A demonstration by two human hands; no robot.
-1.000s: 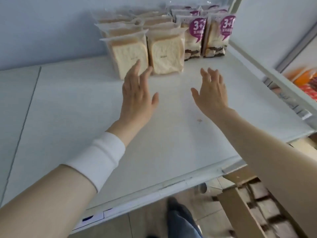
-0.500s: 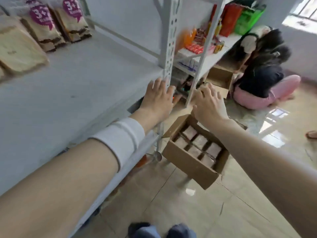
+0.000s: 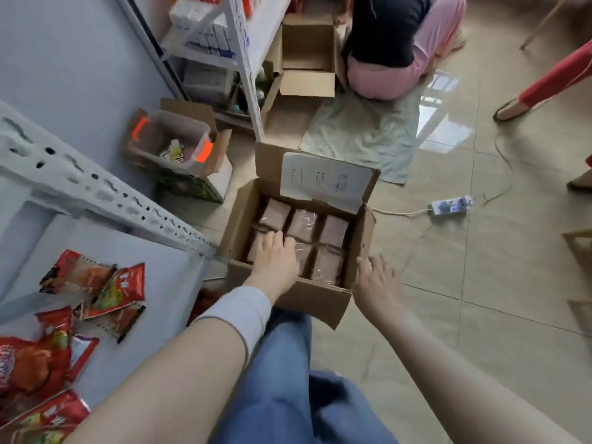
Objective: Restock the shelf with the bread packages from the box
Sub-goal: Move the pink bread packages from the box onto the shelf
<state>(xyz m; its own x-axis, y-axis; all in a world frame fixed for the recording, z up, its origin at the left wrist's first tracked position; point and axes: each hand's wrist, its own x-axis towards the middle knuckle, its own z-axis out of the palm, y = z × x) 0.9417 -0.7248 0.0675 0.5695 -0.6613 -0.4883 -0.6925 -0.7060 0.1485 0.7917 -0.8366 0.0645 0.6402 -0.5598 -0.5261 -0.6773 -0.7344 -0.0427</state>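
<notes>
While blur veils the bread packages, left hand and right hand spread empty

Your cardboard box sits open on the floor with its flaps raised. Inside it, the bread packages stand upright in clear wrap, brown crusts up, packed tight in two rows. The white shelf stands just left of the box.

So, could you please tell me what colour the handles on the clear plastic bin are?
The handles are bright orange; head view shows them best.
</notes>
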